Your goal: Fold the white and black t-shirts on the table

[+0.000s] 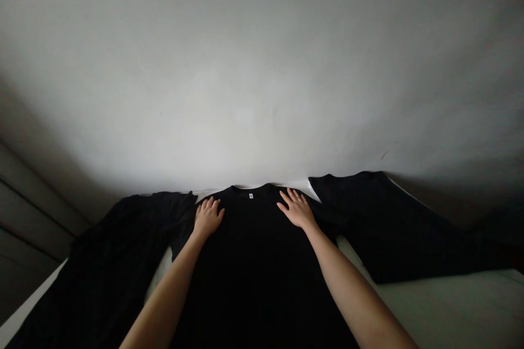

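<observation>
Filling the top: gray-white wall. Below it, pale flat surface. Black crew-neck shirt spread on it, centered, collar end near the wall. Dark garment to its left, second dark garment to its right. Left hand, right hand: palms down on the shirt's shoulders, digits apart. Tiny white neck label between them, print illegible.
</observation>
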A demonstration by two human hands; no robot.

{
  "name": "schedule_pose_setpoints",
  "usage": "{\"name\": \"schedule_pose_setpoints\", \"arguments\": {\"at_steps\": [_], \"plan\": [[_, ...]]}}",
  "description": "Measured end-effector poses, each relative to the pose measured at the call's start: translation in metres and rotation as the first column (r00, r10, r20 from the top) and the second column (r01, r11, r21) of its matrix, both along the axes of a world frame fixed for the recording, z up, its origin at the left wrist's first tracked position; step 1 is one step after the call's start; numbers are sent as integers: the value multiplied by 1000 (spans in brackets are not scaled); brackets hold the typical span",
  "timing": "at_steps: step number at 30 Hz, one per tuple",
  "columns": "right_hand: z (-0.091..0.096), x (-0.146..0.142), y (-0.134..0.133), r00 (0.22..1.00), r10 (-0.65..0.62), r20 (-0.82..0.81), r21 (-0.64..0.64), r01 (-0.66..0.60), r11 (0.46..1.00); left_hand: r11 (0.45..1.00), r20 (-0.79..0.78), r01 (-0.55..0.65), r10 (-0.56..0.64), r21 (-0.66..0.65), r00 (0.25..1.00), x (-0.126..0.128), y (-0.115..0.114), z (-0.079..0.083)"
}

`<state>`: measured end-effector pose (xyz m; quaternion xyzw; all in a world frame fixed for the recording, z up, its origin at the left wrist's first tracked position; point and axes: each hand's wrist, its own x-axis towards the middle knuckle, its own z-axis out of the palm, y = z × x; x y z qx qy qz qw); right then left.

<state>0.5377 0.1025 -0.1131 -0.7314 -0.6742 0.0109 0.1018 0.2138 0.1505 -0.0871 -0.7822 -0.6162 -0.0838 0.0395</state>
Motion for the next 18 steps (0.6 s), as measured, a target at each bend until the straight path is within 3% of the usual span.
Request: {"name": "schedule_pose_setpoints", "arguments": {"at_steps": [4,8,12,16,18], "plan": [[2,0,-1,1000,6,-8,14,-6,1000,998,46,-36,34,44,998,31,5,13],[4,0,-2,1000,16,-13,19,-16,1000,998,74,-16,11,62,997,57,6,0],[2,1,-1,1000,22,-7,26,-22,999,1000,32,-13,13,-24,999,56,13,-12],[3,-1,-2,1000,12,-13,49,-12,999,986,-5,19,-20,-167,1000,49,21,-5],[7,-3,-3,1000,7,-18,85,-5,996,995,-30,-2,-2,-103,1000,51,18,-1]]}}
